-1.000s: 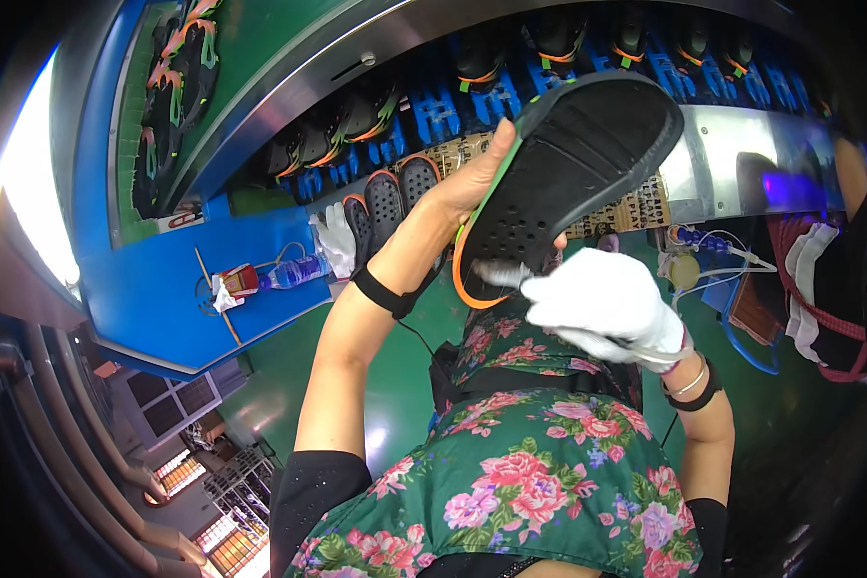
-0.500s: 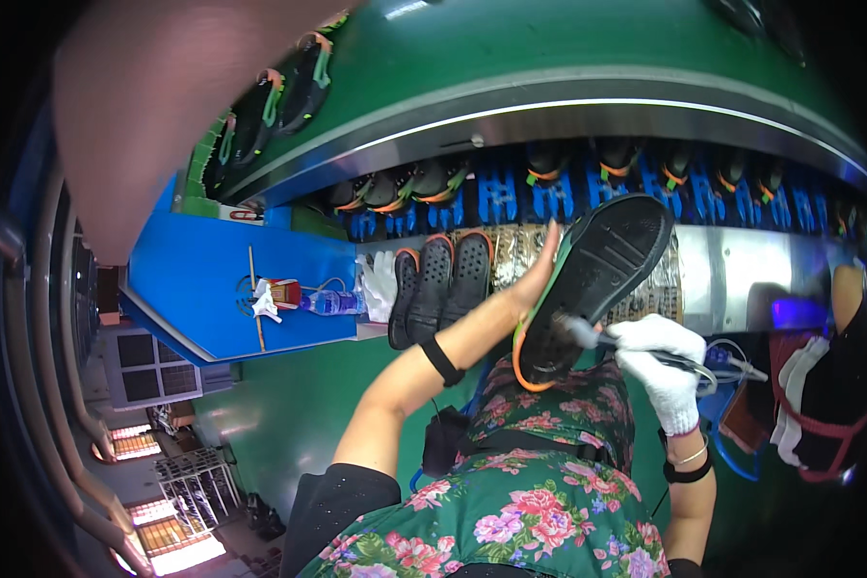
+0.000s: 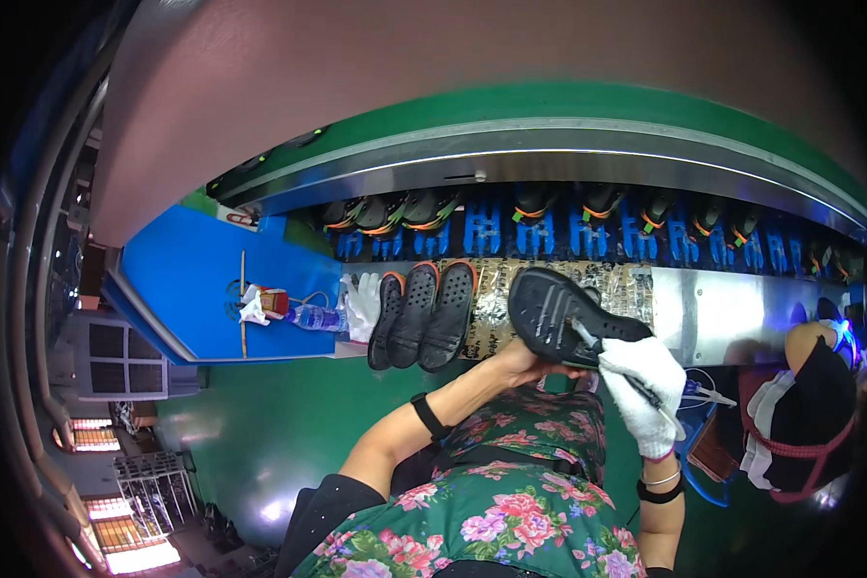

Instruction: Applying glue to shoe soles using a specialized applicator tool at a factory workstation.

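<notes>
Open room lies between the held sole (image 3: 564,318) and the 3 black soles (image 3: 422,316) on the tabletop (image 3: 722,308). The rack of shoes (image 3: 549,223) blocks beyond; a neighbouring person (image 3: 804,424) crowds the right.

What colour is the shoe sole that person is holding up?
Black; the shoe sole shows best in the head view, held by the bare left hand.
</notes>
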Motion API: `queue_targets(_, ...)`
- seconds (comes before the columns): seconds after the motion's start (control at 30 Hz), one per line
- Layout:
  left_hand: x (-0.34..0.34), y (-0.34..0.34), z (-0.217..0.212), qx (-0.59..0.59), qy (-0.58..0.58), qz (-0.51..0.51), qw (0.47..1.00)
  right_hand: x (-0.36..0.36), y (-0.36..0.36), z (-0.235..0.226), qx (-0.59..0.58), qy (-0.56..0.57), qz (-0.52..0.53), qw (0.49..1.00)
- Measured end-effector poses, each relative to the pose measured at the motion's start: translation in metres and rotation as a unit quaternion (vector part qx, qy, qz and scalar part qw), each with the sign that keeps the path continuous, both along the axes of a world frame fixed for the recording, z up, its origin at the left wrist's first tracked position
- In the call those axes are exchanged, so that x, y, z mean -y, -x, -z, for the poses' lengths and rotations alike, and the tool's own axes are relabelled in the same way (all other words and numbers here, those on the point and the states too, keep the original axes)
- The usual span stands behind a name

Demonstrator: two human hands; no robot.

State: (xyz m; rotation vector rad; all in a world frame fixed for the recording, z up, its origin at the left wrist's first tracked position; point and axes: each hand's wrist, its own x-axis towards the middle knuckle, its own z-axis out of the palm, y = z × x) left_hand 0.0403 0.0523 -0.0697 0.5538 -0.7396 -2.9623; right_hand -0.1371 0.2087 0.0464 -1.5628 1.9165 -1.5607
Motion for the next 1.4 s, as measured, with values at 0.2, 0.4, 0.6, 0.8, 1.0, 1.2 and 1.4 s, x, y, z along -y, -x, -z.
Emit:
queue_targets(0.2,-0.004,0.008,-0.082,-0.151,-0.266,-0.109,0.946,-0.004,-0.009,-0.012,0.003,0.036,0.047,0.998)
queue_targets(0.4,-0.002,-0.002,-0.016,-0.245,-0.275,-0.075,0.927,0.012,-0.006,-0.032,-0.045,0.097,0.055,0.993)
queue_targets(0.6,-0.020,0.029,-0.064,-0.022,-0.125,-0.129,0.983,0.024,0.004,-0.043,-0.096,0.096,0.021,0.991)
queue_targets(0.8,-0.032,0.015,-0.035,-0.146,-0.197,-0.110,0.963,0.037,0.004,-0.056,-0.166,0.078,0.008,0.983)
queue_targets(1.0,-0.029,0.017,-0.022,-0.192,-0.191,-0.109,0.956,0.035,-0.004,-0.043,-0.016,0.086,-0.033,0.996)
queue_targets(1.2,-0.018,0.015,-0.025,-0.125,-0.127,-0.114,0.977,0.039,-0.004,-0.037,-0.074,0.101,0.027,0.992)
queue_targets(1.4,-0.010,0.025,-0.044,-0.052,-0.065,-0.137,0.987,0.042,-0.003,-0.032,0.048,0.128,0.045,0.990)
